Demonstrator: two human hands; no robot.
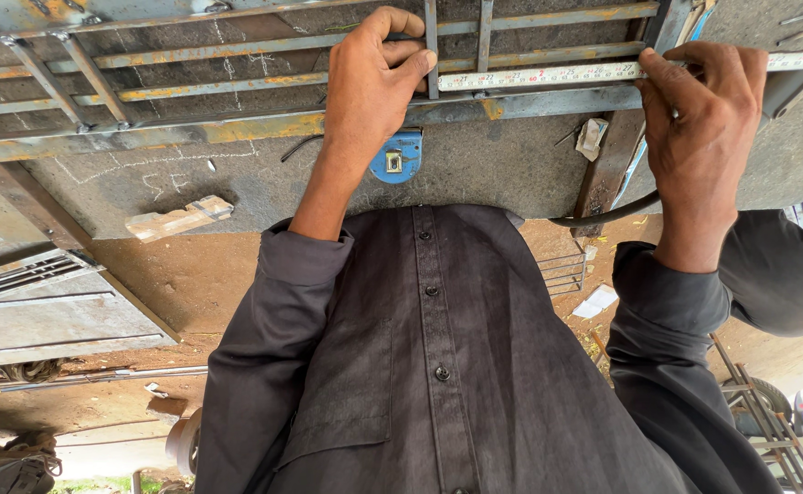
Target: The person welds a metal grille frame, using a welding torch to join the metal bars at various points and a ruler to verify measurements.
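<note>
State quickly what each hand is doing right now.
Left hand: closed, pinning the tape measure to the steel grille frame.
Right hand: closed, gripping the tape.

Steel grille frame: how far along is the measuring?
Done: the steel grille frame lies on the table with bars already fixed across it, and chalk marks show on the table. In hand: the tape measure blade is stretched along a bar, the left hand pinning one end, the right hand holding the other; the blue tape case sits below. Left: cannot tell whether a mark has been made at this spot.
</note>
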